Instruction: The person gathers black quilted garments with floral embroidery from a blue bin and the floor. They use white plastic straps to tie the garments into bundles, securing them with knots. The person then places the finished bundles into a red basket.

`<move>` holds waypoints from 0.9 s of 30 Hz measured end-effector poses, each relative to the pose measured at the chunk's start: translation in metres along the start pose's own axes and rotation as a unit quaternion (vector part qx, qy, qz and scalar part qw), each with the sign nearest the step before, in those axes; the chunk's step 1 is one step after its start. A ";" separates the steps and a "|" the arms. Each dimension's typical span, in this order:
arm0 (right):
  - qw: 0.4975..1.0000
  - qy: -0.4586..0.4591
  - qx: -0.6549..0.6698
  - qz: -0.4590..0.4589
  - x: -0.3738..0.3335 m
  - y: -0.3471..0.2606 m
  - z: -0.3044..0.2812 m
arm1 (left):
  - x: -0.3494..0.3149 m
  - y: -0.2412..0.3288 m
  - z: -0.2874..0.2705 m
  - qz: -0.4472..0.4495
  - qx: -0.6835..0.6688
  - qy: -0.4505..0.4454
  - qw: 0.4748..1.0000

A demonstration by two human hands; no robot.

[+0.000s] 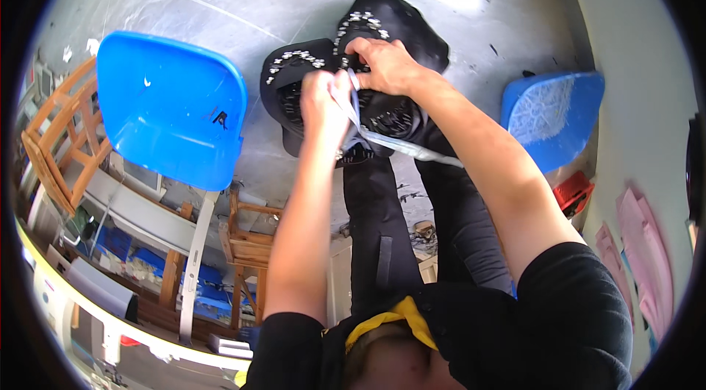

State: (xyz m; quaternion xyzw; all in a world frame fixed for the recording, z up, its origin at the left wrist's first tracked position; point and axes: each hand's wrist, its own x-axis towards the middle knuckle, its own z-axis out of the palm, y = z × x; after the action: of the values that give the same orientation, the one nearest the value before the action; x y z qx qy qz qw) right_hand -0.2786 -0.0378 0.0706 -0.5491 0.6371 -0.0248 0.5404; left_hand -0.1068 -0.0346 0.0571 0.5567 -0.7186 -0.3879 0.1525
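Blue bins (169,70) either side of hands (391,68)

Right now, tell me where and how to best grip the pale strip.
Probably pinch the pale strip midway along its slanting tail, from the body side: that narrow stretch runs clear of the left hand and right hand.

Black pieces (423,30) bear 2 silvery arcs (298,58) — pale strip (404,146) crossing.

The bare left hand (323,107) is blurred, its contact with the translucent whitish strip (412,149) unclear. At left, black bits (220,119) in the glossy blue plastic shell (162,107) are too small to identify.
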 end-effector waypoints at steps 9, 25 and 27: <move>0.902 0.244 0.192 0.302 -0.262 0.129 0.033 | 0.042 -0.039 0.016 -0.177 0.090 -0.392 0.898; 0.733 0.133 0.492 0.450 -0.497 0.065 0.321 | -0.073 0.078 -0.043 -0.189 0.061 -0.414 0.889; 0.694 0.183 0.516 0.467 -0.520 0.071 0.332 | -0.084 0.115 -0.052 -0.185 0.107 -0.407 0.888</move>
State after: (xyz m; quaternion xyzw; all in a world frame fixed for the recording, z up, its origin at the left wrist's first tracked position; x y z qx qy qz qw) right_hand -0.1864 0.5543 0.2320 0.1995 0.7847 -0.1940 0.5539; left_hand -0.1235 0.0317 0.1926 0.4855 -0.6387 -0.5227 -0.2885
